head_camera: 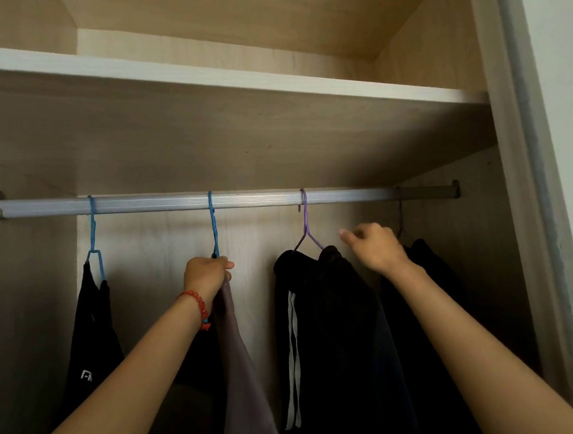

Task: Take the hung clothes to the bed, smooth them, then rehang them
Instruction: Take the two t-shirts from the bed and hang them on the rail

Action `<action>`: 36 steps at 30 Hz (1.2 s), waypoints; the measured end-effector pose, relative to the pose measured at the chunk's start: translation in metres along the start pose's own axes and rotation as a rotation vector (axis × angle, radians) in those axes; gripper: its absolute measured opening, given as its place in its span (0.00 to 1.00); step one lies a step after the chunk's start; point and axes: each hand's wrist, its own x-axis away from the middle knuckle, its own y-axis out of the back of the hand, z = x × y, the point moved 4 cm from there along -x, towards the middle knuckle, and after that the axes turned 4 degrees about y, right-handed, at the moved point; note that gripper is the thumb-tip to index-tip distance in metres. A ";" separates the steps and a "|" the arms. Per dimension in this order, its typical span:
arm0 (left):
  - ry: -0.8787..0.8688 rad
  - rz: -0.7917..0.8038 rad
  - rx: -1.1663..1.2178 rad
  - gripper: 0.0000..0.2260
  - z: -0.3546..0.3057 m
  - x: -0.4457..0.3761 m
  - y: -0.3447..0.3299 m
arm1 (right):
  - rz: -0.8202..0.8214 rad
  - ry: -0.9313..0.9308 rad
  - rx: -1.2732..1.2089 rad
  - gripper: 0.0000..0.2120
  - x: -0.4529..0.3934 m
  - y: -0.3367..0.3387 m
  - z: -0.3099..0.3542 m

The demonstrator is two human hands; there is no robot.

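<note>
Left hand (pixel 207 274), red bead bracelet (pixel 198 304) at wrist, gripping base of middle blue hanger (pixel 213 228) and brownish garment (pixel 244 370) below it. Right hand (pixel 376 246) raised, fingers loosely curled, holding nothing, between purple hanger (pixel 306 225) and dark hanger (pixel 400 220). Black clothes (pixel 329 331) hanging from silver rail (pixel 150 202); wooden shelf (pixel 236 82) above.

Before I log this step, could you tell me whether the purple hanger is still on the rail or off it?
On: the purple hanger has its hook over the rail, and neither hand touches it.
</note>
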 end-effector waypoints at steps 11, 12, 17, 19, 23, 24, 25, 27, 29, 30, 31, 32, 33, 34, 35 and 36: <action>-0.029 -0.069 0.008 0.12 -0.003 -0.003 0.017 | 0.275 -0.101 0.013 0.07 0.005 -0.020 0.022; -0.028 -0.063 0.006 0.11 -0.003 -0.002 0.017 | 0.248 -0.105 0.031 0.06 0.005 -0.019 0.020; -0.015 -0.042 -0.023 0.08 -0.005 0.001 0.016 | 0.146 -0.151 0.084 0.13 0.006 -0.019 0.002; -0.008 -0.037 -0.017 0.08 -0.006 0.002 0.014 | 0.126 -0.171 0.081 0.13 0.007 -0.018 -0.006; 0.013 -0.021 -0.011 0.11 -0.006 0.005 0.009 | 0.122 -0.155 0.079 0.11 0.011 -0.016 -0.014; 0.016 -0.019 -0.002 0.11 -0.005 0.005 0.008 | 0.121 -0.148 0.076 0.11 0.012 -0.015 -0.014; 0.019 -0.014 0.008 0.11 -0.005 0.005 0.008 | 0.116 -0.142 0.071 0.13 0.013 -0.014 -0.014; 0.028 -0.010 0.019 0.11 -0.003 0.006 0.009 | 0.100 -0.132 0.059 0.16 0.015 -0.011 -0.014; 0.040 -0.002 0.026 0.11 -0.003 0.007 0.011 | 0.099 -0.119 0.058 0.17 0.018 -0.006 -0.012; 0.045 0.004 0.036 0.11 -0.003 0.007 0.013 | 0.101 -0.108 0.066 0.18 0.020 -0.002 -0.011; 0.051 0.008 0.044 0.11 -0.003 0.008 0.014 | 0.099 -0.093 0.074 0.18 0.022 0.003 -0.009; 0.056 0.010 0.052 0.11 -0.003 0.007 0.015 | 0.089 -0.071 0.079 0.17 0.024 0.010 -0.007; 0.062 0.014 0.054 0.12 -0.003 0.008 0.016 | 0.075 -0.049 0.071 0.16 0.026 0.017 -0.005; 0.065 0.019 0.058 0.12 -0.003 0.009 0.017 | 0.058 -0.026 0.051 0.15 0.028 0.025 -0.002; 0.071 0.025 0.057 0.12 -0.003 0.011 0.018 | 0.028 0.000 0.027 0.13 0.031 0.034 0.002; 0.072 0.026 0.057 0.12 -0.003 0.011 0.018 | -0.024 0.031 0.013 0.12 0.034 0.043 0.005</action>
